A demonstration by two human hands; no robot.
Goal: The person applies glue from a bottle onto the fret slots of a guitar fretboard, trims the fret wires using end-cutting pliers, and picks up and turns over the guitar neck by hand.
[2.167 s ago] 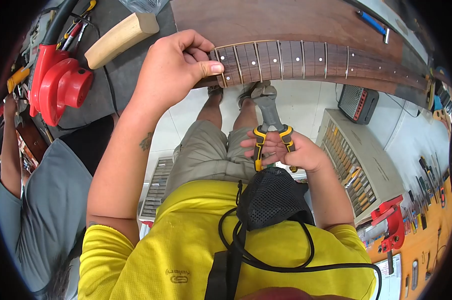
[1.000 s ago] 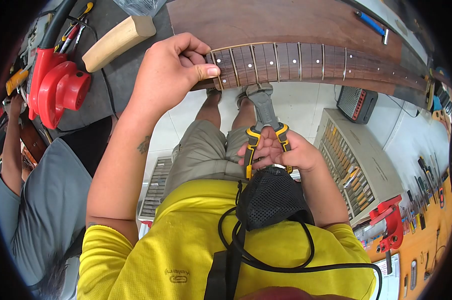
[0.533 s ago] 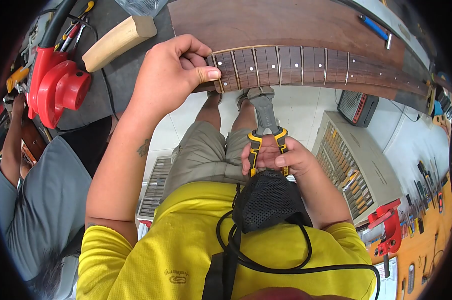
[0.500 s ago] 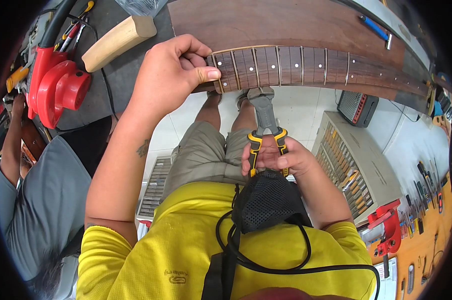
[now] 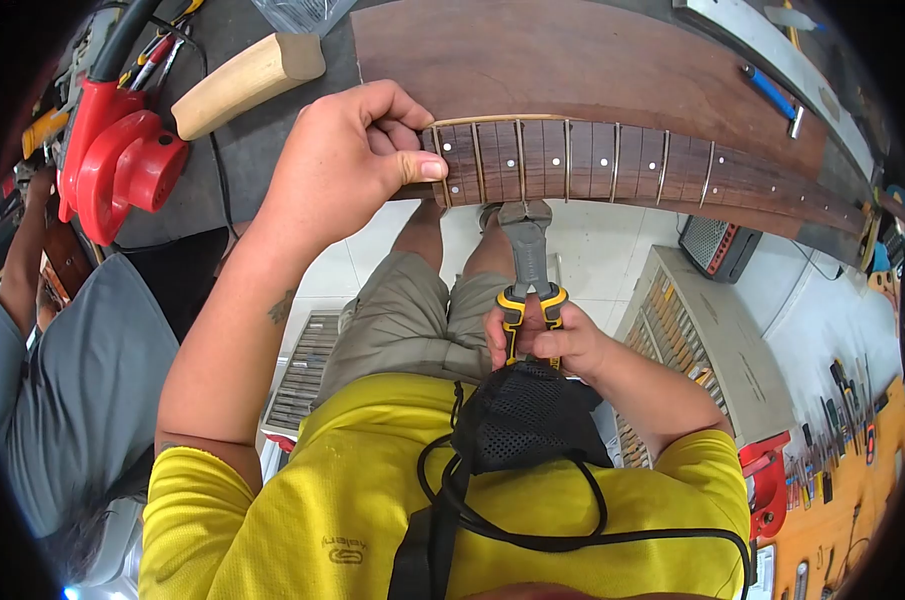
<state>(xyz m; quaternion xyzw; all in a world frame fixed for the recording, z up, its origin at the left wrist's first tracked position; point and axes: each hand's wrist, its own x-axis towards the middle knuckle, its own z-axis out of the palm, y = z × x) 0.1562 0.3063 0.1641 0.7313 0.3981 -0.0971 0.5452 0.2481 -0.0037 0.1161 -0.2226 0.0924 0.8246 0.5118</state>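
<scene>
A dark wooden guitar fretboard (image 5: pixel 587 160) with metal frets and white dots lies along the bench's near edge. My left hand (image 5: pixel 372 150) pinches its left end, thumb on top and fingers curled at the far side. In my right hand (image 5: pixel 562 335) is a pair of end-cutting pliers (image 5: pixel 528 255) with yellow and black handles. Their jaws touch or nearly touch the fretboard's near edge, close to the end of one fret; whether they grip it I cannot tell. A black mesh pouch (image 5: pixel 522 415) on my chest partly covers the handle ends.
A red blower (image 5: pixel 122 165) and a pale wooden block (image 5: pixel 247 85) stand on the bench at left. A blue-handled hammer (image 5: pixel 770 92) lies at the upper right. Another person (image 5: pixel 92 370) is close on the left. Drawers of tools (image 5: pixel 712 340) stand low at right.
The pliers' handles have come closer together, and their jaws sit slightly further left along the fretboard. The whole view has shifted a little. My left hand keeps its pinch.
</scene>
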